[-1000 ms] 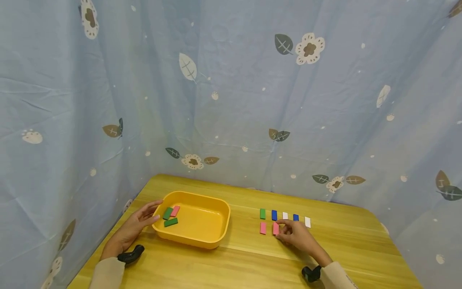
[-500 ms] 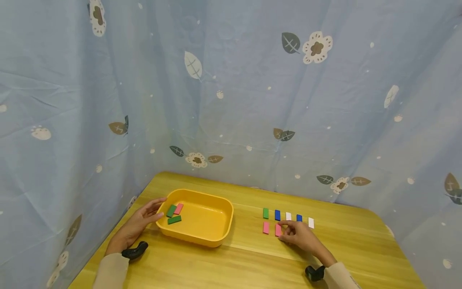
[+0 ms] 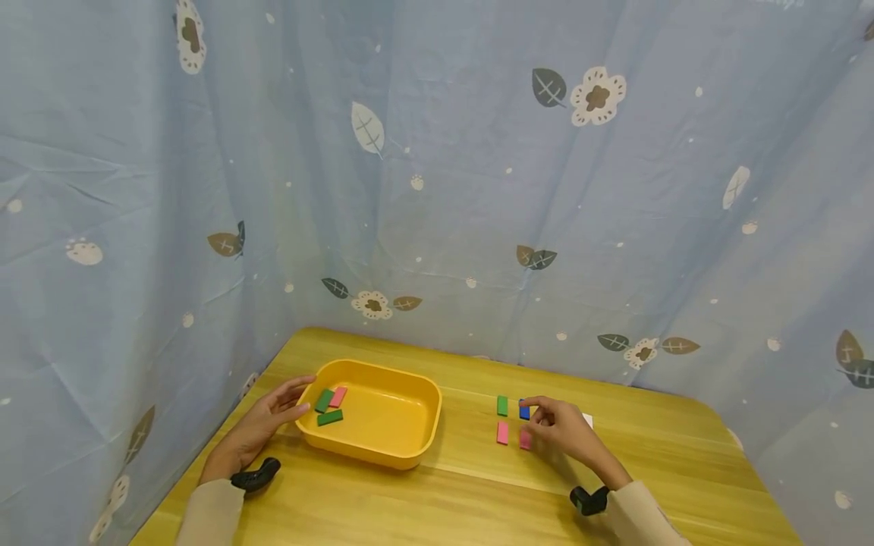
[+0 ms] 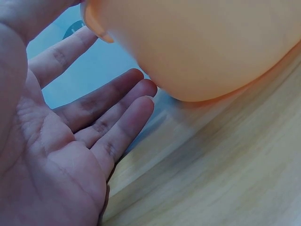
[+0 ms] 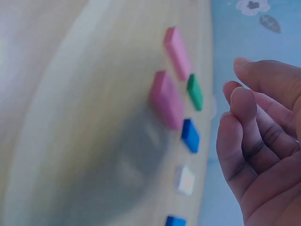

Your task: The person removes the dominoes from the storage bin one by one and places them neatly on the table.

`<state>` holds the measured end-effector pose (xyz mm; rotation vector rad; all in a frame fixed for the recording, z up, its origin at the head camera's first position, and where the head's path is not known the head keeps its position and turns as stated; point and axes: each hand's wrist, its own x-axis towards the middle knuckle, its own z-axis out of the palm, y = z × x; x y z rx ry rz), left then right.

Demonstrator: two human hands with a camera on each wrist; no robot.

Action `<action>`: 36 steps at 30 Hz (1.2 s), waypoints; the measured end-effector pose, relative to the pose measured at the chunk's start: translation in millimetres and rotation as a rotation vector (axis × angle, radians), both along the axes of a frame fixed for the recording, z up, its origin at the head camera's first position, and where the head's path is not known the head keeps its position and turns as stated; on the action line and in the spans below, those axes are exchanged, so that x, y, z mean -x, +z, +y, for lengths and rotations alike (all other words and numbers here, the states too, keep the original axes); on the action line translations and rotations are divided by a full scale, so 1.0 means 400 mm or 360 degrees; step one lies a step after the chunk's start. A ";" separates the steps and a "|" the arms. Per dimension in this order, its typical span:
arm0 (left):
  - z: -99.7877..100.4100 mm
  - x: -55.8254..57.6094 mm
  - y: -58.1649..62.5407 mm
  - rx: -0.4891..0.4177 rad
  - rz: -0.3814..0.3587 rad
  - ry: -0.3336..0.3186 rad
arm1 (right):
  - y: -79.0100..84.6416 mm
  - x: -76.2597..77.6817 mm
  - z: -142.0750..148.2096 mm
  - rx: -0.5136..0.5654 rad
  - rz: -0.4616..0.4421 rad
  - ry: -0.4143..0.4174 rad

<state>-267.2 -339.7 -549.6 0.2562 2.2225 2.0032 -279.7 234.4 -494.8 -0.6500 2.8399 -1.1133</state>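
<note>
My right hand [image 3: 563,431] hovers over the table, fingers loosely bent with nothing between them. Just under its fingertips lies a pink block [image 3: 525,440], beside another pink block [image 3: 502,433]. Behind these run a green block [image 3: 502,406], a blue block [image 3: 524,410] and, partly hidden by the hand, a white block [image 5: 186,181], a second blue block [image 5: 176,221] and a white block [image 3: 588,419]. My left hand [image 3: 262,425] touches the left side of the yellow tray [image 3: 385,425] with extended fingers. Inside are a pink block [image 3: 338,396] and two green blocks [image 3: 331,418].
The wooden table [image 3: 382,500] is bordered at the back and left by a blue floral curtain [image 3: 451,189]. Black devices sit at both wrists, one a left strap [image 3: 256,476], the other a right strap [image 3: 589,500].
The right hand has let go of the pink block and risen slightly off it, leaving it beside the other pink one. The left hand stays at the tray.
</note>
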 end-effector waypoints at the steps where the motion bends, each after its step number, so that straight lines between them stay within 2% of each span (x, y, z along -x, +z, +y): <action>1: -0.001 -0.001 0.000 0.0003 0.0013 -0.0005 | 0.005 0.004 -0.008 0.0007 0.0011 0.0019; 5: -0.007 -0.005 -0.002 0.0016 0.0044 -0.0025 | 0.025 0.021 -0.044 0.0049 0.0020 0.0103; 12: -0.006 -0.006 -0.003 -0.0002 0.0006 -0.0017 | 0.059 0.044 -0.122 0.0090 0.0005 0.0215; 19: -0.003 -0.006 -0.003 -0.0045 -0.0004 -0.0033 | 0.082 0.066 -0.199 0.0103 0.0041 0.0272; 29: -0.011 -0.006 0.003 -0.0058 0.0029 -0.0046 | 0.104 0.094 -0.331 0.0206 -0.0052 0.0364; 36: -0.005 -0.005 0.002 -0.0061 0.0008 -0.0046 | 0.100 0.112 -0.411 0.0261 -0.0113 0.0472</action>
